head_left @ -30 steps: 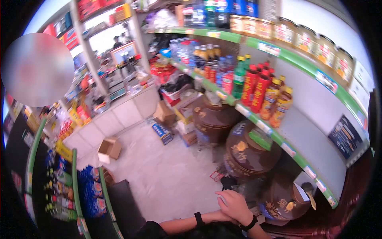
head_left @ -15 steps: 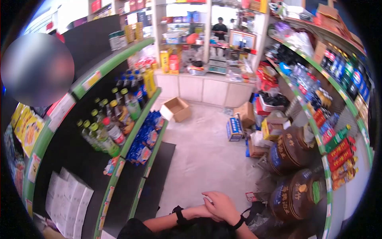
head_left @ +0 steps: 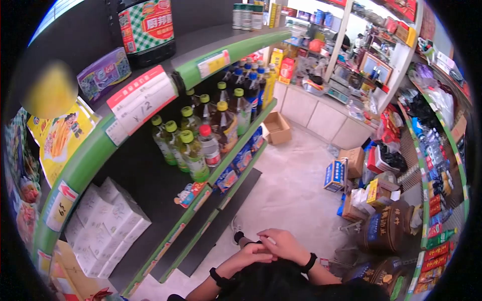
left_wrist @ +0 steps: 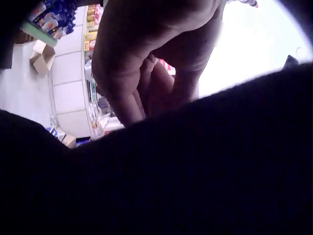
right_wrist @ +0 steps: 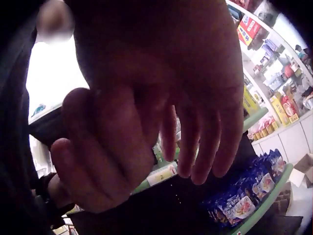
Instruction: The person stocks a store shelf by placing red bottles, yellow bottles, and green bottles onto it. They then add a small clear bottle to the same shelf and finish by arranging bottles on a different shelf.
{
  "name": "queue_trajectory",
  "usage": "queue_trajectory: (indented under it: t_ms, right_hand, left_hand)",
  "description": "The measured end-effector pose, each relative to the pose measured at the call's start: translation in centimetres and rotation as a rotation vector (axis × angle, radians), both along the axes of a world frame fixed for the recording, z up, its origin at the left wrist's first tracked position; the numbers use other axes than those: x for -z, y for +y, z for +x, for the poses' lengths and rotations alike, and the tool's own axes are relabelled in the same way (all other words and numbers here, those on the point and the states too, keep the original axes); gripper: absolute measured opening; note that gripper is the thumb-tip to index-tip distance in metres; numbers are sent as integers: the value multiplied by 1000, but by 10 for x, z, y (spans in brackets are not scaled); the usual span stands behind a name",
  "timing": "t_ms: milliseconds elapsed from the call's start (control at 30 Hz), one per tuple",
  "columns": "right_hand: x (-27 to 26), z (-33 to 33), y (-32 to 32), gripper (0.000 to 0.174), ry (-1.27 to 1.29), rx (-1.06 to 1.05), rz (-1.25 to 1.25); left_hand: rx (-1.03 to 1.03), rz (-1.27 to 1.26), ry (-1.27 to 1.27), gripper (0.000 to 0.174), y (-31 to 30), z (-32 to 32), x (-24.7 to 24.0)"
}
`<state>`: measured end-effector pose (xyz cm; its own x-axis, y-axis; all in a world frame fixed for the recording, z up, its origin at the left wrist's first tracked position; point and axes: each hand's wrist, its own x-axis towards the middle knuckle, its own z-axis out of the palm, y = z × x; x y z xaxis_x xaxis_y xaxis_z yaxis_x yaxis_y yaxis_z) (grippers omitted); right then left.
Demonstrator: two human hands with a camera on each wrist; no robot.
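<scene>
In front of the body, my two hands overlap near the bottom of the head view. The right hand (head_left: 287,246) rests across the left hand (head_left: 249,255), its fingers reaching over the back of it. Neither one holds an object. In the right wrist view the right hand's fingers (right_wrist: 200,147) point downward, slightly spread and relaxed. Beside them the left hand (right_wrist: 105,161) lies with loosely bent fingers. Close up in the left wrist view, the hands (left_wrist: 151,49) are dark and overlapping. Black bands circle both wrists.
At left a green-edged shelf (head_left: 196,200) carries drink bottles (head_left: 193,150) and white boxes (head_left: 108,228). An open carton (head_left: 277,128) stands on the pale floor (head_left: 296,175). Brown jars (head_left: 384,228) and a blue box (head_left: 335,175) line the right side below stocked shelves (head_left: 427,175).
The view has swung left, from the right-hand shelves to the left shelf, which now looms close. My hands stay overlapped in front of the body, with the left hand showing more now.
</scene>
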<state>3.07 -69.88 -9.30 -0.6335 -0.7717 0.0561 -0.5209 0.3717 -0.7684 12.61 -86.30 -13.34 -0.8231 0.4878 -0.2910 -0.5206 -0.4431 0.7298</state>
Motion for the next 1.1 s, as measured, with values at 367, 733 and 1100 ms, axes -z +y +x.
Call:
queue_trajectory:
  t_ms: [367,733,1100]
  right_hand:
    - [-27,-106,-136,37,28,-137,-274]
    - [-17,-152,-192,63,-74,-407,-162]
    - [-27,-125,-156,71,-129,-380,-213]
  left_hand:
    - [-1187,-742,391,43,-134,-61,-83]
    - [-1198,-1324,359,79,-178,-123,-75]
    - [-1314,-1508,548,76,-158,-92,-54]
